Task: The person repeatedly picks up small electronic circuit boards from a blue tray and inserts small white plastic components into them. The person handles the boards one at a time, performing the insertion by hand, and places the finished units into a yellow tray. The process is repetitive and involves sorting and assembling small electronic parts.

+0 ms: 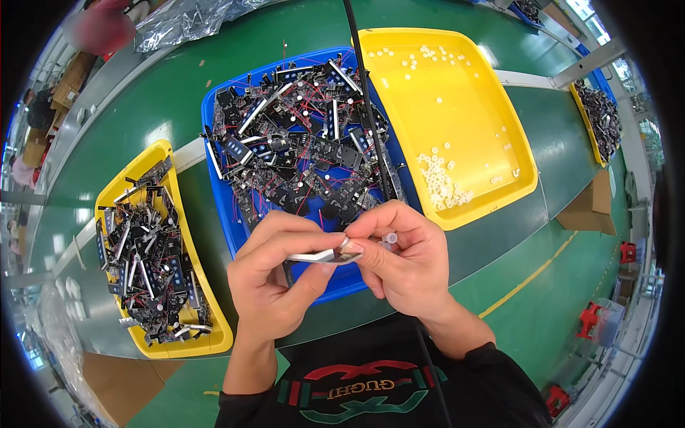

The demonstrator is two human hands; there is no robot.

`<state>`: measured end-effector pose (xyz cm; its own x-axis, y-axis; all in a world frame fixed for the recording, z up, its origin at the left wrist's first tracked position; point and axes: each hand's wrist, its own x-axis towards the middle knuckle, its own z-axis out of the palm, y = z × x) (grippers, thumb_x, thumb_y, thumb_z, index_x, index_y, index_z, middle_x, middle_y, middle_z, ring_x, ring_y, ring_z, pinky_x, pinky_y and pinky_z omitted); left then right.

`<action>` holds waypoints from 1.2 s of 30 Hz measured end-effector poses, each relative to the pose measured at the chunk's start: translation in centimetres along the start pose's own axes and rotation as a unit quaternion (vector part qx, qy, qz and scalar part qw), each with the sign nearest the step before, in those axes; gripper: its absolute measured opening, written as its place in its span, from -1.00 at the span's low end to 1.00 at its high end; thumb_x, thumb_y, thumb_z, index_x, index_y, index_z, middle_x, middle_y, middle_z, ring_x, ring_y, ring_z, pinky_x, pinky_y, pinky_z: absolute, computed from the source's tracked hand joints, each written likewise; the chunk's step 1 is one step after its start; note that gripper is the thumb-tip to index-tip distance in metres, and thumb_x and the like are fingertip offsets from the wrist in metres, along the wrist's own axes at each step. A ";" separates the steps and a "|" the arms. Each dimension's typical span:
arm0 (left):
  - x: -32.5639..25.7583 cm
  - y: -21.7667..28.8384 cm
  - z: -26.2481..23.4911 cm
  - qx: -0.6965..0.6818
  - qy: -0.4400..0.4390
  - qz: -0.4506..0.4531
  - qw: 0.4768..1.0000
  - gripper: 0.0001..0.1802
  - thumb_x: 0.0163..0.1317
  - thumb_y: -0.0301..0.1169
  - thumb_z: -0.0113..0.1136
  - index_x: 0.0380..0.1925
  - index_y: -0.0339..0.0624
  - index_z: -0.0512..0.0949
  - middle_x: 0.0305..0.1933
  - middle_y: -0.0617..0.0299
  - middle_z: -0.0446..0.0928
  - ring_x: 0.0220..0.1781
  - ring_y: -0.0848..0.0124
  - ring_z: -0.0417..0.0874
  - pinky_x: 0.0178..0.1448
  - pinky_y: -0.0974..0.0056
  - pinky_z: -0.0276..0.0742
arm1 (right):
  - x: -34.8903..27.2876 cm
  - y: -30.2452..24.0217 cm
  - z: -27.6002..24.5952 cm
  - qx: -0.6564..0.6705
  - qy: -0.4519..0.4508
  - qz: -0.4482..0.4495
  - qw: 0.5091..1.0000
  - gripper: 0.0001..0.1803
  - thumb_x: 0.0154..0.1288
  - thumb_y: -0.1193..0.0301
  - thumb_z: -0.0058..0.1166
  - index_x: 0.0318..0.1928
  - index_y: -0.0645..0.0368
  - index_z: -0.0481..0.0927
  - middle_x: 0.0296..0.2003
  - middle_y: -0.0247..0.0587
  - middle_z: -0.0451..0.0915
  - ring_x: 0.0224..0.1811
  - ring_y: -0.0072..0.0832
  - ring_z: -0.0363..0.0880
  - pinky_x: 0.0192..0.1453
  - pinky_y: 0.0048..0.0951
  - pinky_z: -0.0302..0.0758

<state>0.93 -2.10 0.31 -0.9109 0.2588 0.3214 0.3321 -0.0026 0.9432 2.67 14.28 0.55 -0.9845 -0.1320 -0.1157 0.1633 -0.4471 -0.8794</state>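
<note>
Strip pinched btwn both hands: left hand grips one end, right hand the other, over blue tray.

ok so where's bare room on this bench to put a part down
Bare green belt lies between the left yellow tray of black parts and the wire-crowded blue tray. The big yellow tray holds only scattered white caps.
</note>
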 end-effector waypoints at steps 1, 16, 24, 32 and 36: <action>0.0 0.0 -0.1 0.015 -0.003 0.006 1.000 -0.71 -0.12 -0.65 0.29 -0.29 -0.35 0.60 -0.30 0.11 0.50 -0.26 0.43 0.50 -0.21 0.42 0.40 | 0.0 0.0 0.0 -0.007 0.003 0.001 1.000 -0.89 0.22 0.54 0.09 -0.24 0.27 0.49 -0.48 -0.28 0.59 -0.73 -0.80 0.32 -0.73 -0.75 0.16; -2.0 3.6 -5.3 0.128 0.259 -0.046 0.956 -0.87 -0.02 -0.68 0.21 -0.42 -0.33 0.53 -0.38 0.25 0.45 -0.37 0.54 0.46 -0.29 0.51 0.35 | 0.2 0.6 -1.5 0.205 -0.026 0.099 0.973 -0.80 0.26 0.58 -0.07 -0.12 0.36 0.49 -0.41 0.12 0.58 -0.86 -0.75 0.12 -0.82 -0.73 0.02; -6.4 6.0 -12.0 0.583 0.344 -0.163 0.718 -0.82 0.12 -0.49 0.19 -0.27 -0.31 0.53 -0.36 0.20 0.46 -0.38 0.46 0.44 -0.29 0.39 0.36 | 0.3 1.4 -2.9 0.273 -0.096 0.081 0.954 -0.78 0.30 0.55 -0.11 -0.09 0.37 0.47 -0.38 0.11 0.57 -0.88 -0.75 0.10 -0.83 -0.73 0.00; -5.3 6.1 -9.4 0.645 0.315 -0.181 0.672 -0.66 0.14 -0.32 0.20 -0.11 -0.25 0.52 -0.14 0.08 0.47 -0.12 0.22 0.46 0.00 0.21 0.36 | 0.2 0.4 -4.3 0.294 -0.050 0.121 0.947 -0.77 0.31 0.54 -0.13 -0.07 0.32 0.50 -0.37 0.00 0.58 -0.85 -0.76 0.11 -0.78 -0.72 0.03; -2.9 5.7 -6.2 0.672 0.231 -0.061 0.702 -0.64 0.01 -0.38 0.29 -0.13 -0.16 0.53 -0.07 0.09 0.45 -0.06 0.15 0.44 0.04 0.14 0.31 | 0.0 -0.1 -4.9 0.286 -0.052 0.096 0.952 -0.77 0.29 0.57 -0.12 -0.06 0.26 0.50 -0.31 0.04 0.58 -0.84 -0.77 0.13 -0.77 -0.72 0.03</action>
<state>3.95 -8.86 5.27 -0.8317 -0.1625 0.5309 -0.1056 0.9851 0.1360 2.33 18.67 -1.66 -0.9260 -0.3338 -0.1763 0.3774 -0.8107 -0.4477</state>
